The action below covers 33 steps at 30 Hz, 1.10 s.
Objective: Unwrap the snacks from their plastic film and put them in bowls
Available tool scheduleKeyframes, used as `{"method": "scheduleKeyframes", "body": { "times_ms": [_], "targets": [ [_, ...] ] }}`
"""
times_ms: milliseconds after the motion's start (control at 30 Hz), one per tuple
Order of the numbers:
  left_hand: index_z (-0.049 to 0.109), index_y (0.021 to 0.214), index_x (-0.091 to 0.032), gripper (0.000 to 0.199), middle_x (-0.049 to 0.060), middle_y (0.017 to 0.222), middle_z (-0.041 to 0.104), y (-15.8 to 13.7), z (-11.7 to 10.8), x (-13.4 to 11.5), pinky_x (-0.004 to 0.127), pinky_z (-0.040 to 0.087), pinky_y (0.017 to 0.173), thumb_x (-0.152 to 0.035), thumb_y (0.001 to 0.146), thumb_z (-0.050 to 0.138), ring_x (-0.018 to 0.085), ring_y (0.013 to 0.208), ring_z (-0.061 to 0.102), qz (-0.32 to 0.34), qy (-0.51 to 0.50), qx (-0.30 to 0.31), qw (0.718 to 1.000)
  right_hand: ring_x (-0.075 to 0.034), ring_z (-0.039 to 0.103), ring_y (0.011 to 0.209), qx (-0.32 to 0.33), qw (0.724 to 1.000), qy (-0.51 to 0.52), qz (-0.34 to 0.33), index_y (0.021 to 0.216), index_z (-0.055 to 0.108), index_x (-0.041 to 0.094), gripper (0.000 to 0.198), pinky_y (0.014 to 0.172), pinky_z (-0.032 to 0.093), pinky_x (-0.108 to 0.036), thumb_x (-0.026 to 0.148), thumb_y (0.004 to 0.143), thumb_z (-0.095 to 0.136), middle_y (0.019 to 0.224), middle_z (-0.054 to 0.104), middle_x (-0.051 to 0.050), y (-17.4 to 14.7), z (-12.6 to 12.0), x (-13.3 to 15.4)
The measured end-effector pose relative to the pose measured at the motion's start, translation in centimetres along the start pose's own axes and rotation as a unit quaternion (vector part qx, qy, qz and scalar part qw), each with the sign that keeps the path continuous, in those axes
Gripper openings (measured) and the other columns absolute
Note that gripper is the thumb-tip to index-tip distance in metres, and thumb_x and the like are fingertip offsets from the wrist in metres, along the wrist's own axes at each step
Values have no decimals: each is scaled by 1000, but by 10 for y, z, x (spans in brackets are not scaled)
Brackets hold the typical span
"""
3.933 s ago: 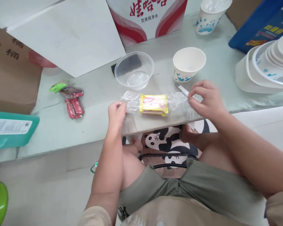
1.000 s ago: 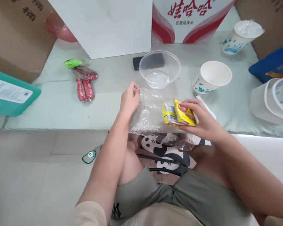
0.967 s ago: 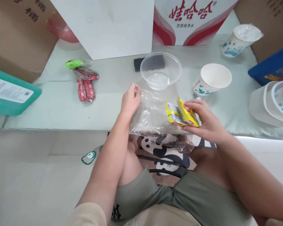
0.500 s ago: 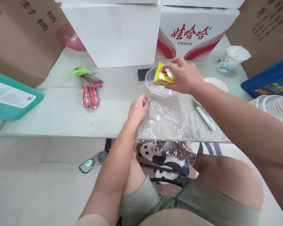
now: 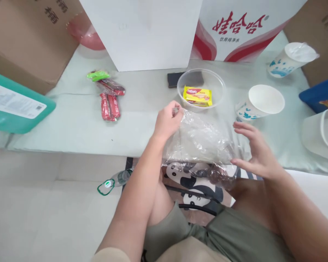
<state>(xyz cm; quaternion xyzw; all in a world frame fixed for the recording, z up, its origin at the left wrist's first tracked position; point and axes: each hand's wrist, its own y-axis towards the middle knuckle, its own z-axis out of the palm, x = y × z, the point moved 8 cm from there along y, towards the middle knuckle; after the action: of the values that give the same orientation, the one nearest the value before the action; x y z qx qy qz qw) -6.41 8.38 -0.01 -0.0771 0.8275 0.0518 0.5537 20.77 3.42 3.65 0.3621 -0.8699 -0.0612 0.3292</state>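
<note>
My left hand (image 5: 168, 120) is closed, pinching the upper edge of a clear plastic sheet or bag (image 5: 200, 136). The crinkled plastic spreads over the table's front edge and hangs down over my lap. To its right my right hand (image 5: 258, 151) is open, fingers spread, holding nothing, close to the plastic's right side. Just behind the plastic stands a clear round plastic bowl (image 5: 221, 85). Inside it lies a yellow packet of wafers (image 5: 197, 96), with red lettering. A white paper cup (image 5: 266, 100) stands tilted beyond my right hand.
Several small wrapped snacks (image 5: 109, 95) lie at left on the table (image 5: 79, 123). A black flat object (image 5: 173, 79) sits partly behind the bowl. White boxes (image 5: 144, 32) line the back. Another paper cup (image 5: 287, 60) and white tubs (image 5: 321, 134) stand at right; a green jug (image 5: 19, 103) at left.
The wafer packet was in my right hand over the bowl and now lies inside it. My right hand has let go, opened and moved down right. My left hand still pinches the plastic.
</note>
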Motion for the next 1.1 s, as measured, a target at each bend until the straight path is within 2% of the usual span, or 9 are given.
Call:
{"method": "scheduleKeyframes", "body": {
  "times_ms": [167,367,500,633,733,833,867,933,1100],
  "targets": [
    [56,83,-23,9,-5,55,45,6,-2,10,24,33,52,-23,93,56,10,51,43,-20,-86,-20,996,-40,40,149,10,997,63,33,157,31,33,95,121,36,-65,56,79,79,161,40,-17,-27,8,-35],
    [52,78,-24,12,-6,53,40,8,-8,17,22,25,44,-22,87,60,9,46,37,-79,-160,-76,981,-37,49,144,35,990,125,49,157,28,32,99,118,42,-59,55,77,82,161,40,-17,-34,8,-37],
    [48,77,-24,15,-7,52,38,8,-6,19,23,18,40,-27,85,61,9,44,30,-110,-163,-81,977,-34,64,127,32,989,101,104,148,45,25,77,107,52,-56,45,81,77,148,57,-17,-30,17,-41],
    [49,84,-25,21,-8,54,39,11,-4,20,24,19,40,-33,81,68,8,42,30,-102,-177,-66,977,-23,75,82,-54,962,108,246,118,67,23,32,80,61,-43,38,91,60,96,77,-7,-20,19,-60],
    [53,94,-27,27,-5,69,56,7,-3,20,23,35,45,-37,77,72,8,51,49,-99,-255,-51,961,-18,69,61,-133,929,147,312,97,71,24,26,65,59,-35,44,95,54,70,71,-1,-16,16,-73],
    [58,106,-28,44,2,105,70,-5,9,19,29,58,72,-42,69,77,16,89,70,-128,-314,30,940,-16,65,57,-199,901,193,333,94,71,25,26,57,56,-33,47,95,56,68,68,0,-15,10,-81],
    [58,109,-28,51,4,114,71,-11,13,19,33,60,80,-41,66,81,18,99,71,-142,-312,62,937,-16,64,56,-213,891,202,346,92,71,26,24,54,55,-32,46,94,57,67,67,0,-16,8,-83],
    [60,112,-26,59,6,117,73,-20,20,22,35,61,82,-33,59,86,21,99,73,-174,-265,103,943,-17,61,53,-230,874,210,374,90,70,27,21,50,54,-33,44,93,58,64,64,0,-17,4,-85],
    [68,91,-16,34,7,81,75,-18,19,35,29,58,63,-31,66,83,17,66,70,-187,-110,83,973,-16,55,48,-251,875,197,363,87,68,30,26,45,47,-32,52,94,56,60,59,1,-17,-6,-83]
  ]
}}
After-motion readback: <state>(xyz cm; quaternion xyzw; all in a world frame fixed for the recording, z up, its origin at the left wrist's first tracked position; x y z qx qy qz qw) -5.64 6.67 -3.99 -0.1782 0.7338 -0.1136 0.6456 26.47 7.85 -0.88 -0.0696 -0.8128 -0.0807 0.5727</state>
